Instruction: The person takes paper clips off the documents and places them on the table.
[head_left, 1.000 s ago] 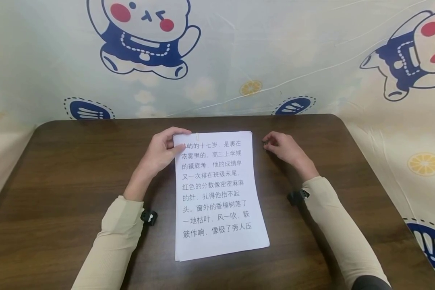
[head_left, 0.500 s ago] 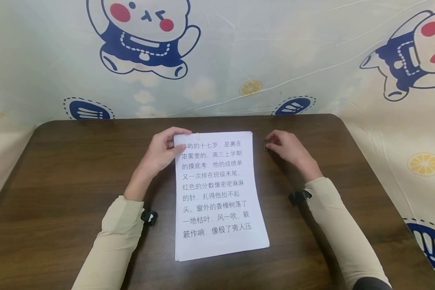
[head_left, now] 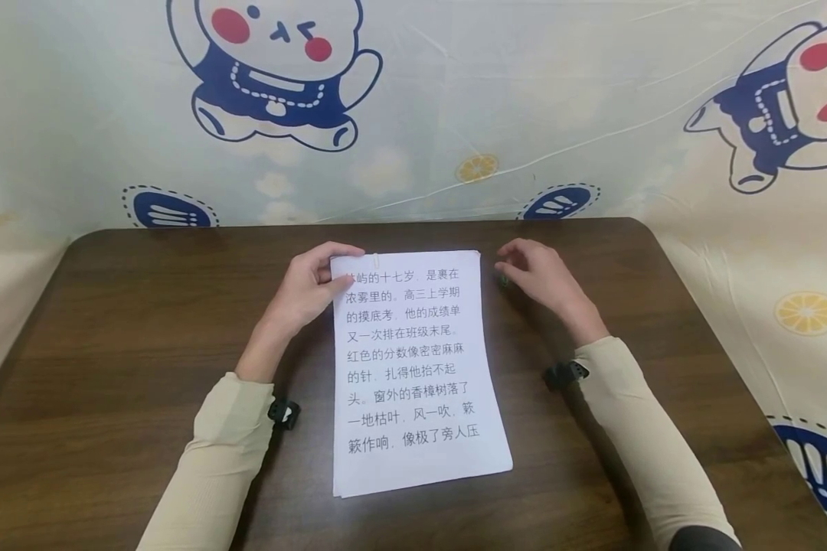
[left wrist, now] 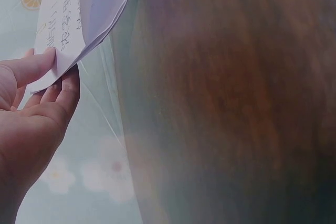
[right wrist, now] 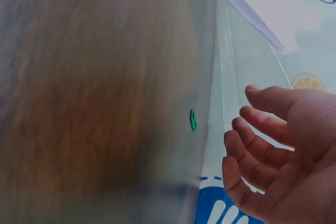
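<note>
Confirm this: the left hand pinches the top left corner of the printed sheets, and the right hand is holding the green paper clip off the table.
Not quite. The right hand holds nothing: its fingers are loosely curled and the green paper clip lies apart from them on the table, as the right wrist view shows. The rest stands: the left hand pinches the top left corner of the printed sheets.

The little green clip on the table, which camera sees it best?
The right wrist view. There the green clip lies bare on the brown table, just clear of the right hand. The head view shows only a tiny green speck under that hand. The left wrist view misses it.
</note>
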### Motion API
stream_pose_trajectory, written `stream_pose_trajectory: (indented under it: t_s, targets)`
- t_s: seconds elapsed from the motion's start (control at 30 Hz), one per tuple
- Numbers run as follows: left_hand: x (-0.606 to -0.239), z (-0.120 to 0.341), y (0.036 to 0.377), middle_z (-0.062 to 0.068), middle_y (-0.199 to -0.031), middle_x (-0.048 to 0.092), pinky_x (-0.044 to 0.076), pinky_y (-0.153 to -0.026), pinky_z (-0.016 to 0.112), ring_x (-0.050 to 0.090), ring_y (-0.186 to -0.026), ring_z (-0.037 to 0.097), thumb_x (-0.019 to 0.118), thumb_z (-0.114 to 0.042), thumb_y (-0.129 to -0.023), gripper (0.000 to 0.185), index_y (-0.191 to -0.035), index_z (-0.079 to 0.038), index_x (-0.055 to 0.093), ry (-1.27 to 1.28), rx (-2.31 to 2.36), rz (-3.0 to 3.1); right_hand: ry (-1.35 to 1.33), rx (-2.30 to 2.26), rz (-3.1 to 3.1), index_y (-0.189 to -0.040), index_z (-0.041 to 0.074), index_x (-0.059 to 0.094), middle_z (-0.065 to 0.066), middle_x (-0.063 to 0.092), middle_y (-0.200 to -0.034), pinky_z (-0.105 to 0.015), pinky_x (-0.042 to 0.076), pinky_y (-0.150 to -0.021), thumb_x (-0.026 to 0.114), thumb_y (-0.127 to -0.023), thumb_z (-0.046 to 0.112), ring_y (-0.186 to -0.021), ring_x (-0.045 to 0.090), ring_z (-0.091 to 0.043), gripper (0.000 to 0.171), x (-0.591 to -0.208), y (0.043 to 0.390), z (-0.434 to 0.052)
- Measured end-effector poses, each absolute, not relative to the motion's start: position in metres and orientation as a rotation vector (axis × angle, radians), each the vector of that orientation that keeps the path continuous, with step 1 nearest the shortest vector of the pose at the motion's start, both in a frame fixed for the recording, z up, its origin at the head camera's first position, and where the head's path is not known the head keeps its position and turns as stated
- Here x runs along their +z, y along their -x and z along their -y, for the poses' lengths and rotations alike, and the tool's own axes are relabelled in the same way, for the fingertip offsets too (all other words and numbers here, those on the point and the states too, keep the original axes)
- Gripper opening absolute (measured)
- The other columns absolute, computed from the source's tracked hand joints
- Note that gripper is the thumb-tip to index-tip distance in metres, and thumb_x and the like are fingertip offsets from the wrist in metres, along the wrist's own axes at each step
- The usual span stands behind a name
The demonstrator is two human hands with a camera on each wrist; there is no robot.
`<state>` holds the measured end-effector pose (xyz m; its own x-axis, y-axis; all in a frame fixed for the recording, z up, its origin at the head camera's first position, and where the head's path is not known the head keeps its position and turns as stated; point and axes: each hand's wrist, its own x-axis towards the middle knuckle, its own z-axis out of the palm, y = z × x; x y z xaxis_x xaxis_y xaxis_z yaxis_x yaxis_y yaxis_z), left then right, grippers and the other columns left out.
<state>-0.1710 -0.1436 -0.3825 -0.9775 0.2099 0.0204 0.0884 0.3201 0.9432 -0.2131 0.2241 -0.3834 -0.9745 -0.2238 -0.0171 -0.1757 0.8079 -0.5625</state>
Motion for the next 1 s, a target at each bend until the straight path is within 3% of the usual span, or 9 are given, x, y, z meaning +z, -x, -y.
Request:
stream_pose_trajectory:
  t_s: [0.27, 0.7, 1.0]
  targets:
    - [-0.383, 0.143, 0.171, 0.018, -0.125, 0.066, 0.059, -0.07, 0.022, 0.073, -0.097, 0.034, 0.06, 0.004, -0.095, 0.04, -0.134, -0.008, 0.06, -0.28, 1.75, -2.458, 0.314, -0.955, -2.901, -0.128, 0.008, 0.062, -0.012, 0.065, -0.111, -0.04, 0.051, -0.087, 0.064, -0.099, 0.024, -0.099, 0.057, -0.026, 0.034, -0.384, 0.21, -0.216]
    - [-0.382, 0.143, 0.171, 0.018, -0.125, 0.066, 0.058, -0.069, 0.022, 0.074, -0.096, 0.033, 0.06, 0.004, -0.095, 0.04, -0.133, -0.008, 0.061, -0.278, 1.746, -2.459, 0.379, -1.033, -2.932, -0.13, 0.007, 0.061, -0.014, 0.065, -0.12, -0.046, 0.053, -0.096, 0.063, -0.1, 0.023, -0.105, 0.059, -0.028, 0.034, -0.382, 0.209, -0.206]
    - [-0.384, 0.143, 0.173, 0.018, -0.124, 0.067, 0.058, -0.068, 0.022, 0.073, -0.094, 0.032, 0.06, 0.005, -0.095, 0.04, -0.133, -0.008, 0.062, -0.293, 1.747, -2.469, 0.397, -1.077, -2.95, -0.128, 0.008, 0.061, -0.012, 0.066, -0.118, -0.043, 0.053, -0.094, 0.06, -0.101, 0.026, -0.103, 0.059, -0.026, 0.032, -0.38, 0.21, -0.201]
